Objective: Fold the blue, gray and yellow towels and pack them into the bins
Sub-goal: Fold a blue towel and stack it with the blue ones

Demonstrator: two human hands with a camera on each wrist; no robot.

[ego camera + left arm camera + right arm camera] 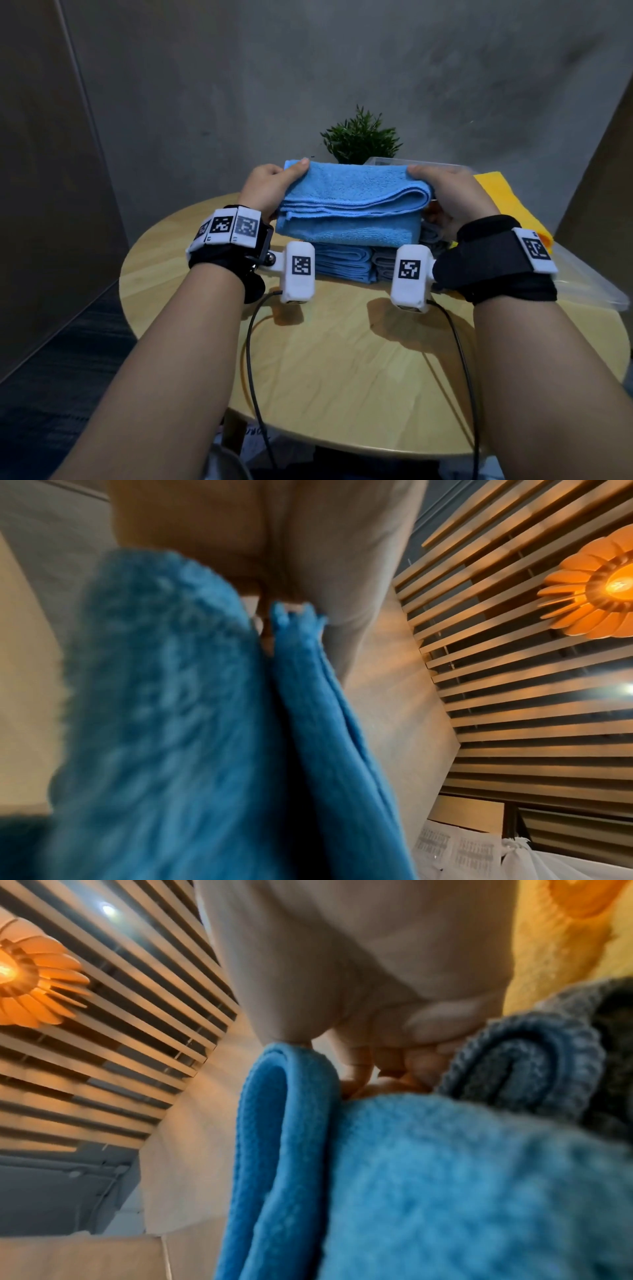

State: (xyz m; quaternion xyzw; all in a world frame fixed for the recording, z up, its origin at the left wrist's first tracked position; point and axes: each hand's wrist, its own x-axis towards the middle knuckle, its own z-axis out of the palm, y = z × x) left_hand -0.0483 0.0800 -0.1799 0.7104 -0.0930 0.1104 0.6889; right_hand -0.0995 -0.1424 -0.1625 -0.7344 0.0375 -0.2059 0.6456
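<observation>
Head view: both hands hold one folded light-blue terry towel [352,202] by its ends above the round wooden table [342,370], the left hand [270,192] and right hand [452,198] each with thumb on top and fingers curled under. Beneath that towel lie a folded blue stack [342,262] and a folded gray stack [385,262], counts unclear. One yellow towel [507,198] lies right of it, over what seems a clear plastic bin [582,291].

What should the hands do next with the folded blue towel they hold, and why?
Probably lower it onto the folded towels below. Left hand and right hand each grip one end of the folded blue towel, lifted just above that stack in the clear bin, so setting it down and letting go looks like the natural step.
</observation>
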